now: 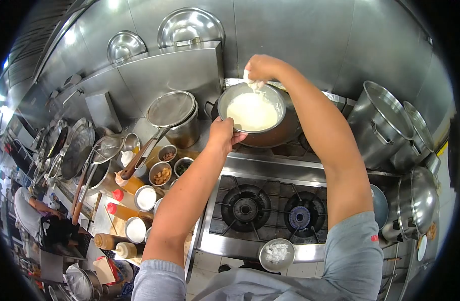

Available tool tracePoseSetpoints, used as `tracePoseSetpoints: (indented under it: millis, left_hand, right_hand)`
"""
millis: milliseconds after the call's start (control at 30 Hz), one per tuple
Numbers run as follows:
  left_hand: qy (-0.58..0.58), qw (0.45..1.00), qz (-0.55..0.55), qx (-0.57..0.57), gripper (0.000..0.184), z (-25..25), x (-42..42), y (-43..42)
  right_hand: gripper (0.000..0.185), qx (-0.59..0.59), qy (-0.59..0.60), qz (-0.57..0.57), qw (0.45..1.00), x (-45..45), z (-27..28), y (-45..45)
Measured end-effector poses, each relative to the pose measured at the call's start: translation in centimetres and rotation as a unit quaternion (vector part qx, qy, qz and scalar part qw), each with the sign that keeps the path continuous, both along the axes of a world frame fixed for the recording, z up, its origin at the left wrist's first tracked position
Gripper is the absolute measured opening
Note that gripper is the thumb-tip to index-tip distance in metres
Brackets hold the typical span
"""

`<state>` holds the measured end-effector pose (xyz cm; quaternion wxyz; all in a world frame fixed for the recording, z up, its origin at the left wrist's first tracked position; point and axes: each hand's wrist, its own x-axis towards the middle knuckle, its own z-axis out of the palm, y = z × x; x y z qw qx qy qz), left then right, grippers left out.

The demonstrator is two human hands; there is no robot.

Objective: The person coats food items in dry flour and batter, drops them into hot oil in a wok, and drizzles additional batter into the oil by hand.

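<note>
A metal bowl (280, 104) of pale, creamy liquid (252, 111) is tilted slightly above a large dark wok (270, 139) at the back of the stove. My left hand (225, 134) grips the bowl's near left rim, thumb on top and fingers underneath. Over the far rim, my right hand (264, 68) is closed on a white, wet-looking piece (248, 78) whose kind I cannot make out. Pale strands hang below it, reaching toward the liquid. The wok's inside is partly hidden by the bowl.
Two front burners (246, 209) lie nearer me, with a bowl of white pieces (276, 253) at the stove's front edge. Squeeze bottles (123, 211) and small ingredient bowls (160, 173) crowd the left counter. Tall pots (380, 125) stand right. A person (29, 215) is at far left.
</note>
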<state>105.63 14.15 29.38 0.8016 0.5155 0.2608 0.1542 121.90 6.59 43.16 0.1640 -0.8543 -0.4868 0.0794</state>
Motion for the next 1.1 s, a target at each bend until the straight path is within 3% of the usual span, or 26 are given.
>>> tracePoseSetpoints:
  millis: [200,400,767,900,1000,1100]
  left_hand:
    - [-0.003,1.000,0.009,-0.008,0.027,-0.9,0.6,0.7]
    - [0.003,1.000,0.025,-0.014,0.027,-1.3,-0.2,0.7]
    - [0.045,0.998,0.031,0.015,0.031,-3.1,-5.9,2.3]
    - [0.059,0.997,0.045,0.025,0.030,-2.6,-7.4,2.4]
    - [0.057,0.997,0.042,0.023,0.029,-3.0,-8.0,2.7]
    - [0.048,0.998,0.042,0.018,0.028,-3.2,-8.6,2.5]
  right_hand:
    - [0.015,0.109,0.186,0.005,0.976,3.0,2.5,-0.5]
    - [0.019,0.254,0.229,0.015,0.940,5.9,4.7,-1.9]
    - [0.011,0.110,0.178,-0.093,0.974,10.6,-6.1,0.4]
    - [0.011,0.130,0.109,-0.120,0.978,9.9,-5.6,0.2]
    - [0.012,0.132,0.033,-0.081,0.987,9.4,-1.6,-0.2]
    - [0.014,0.224,0.012,-0.047,0.973,10.1,2.5,-0.7]
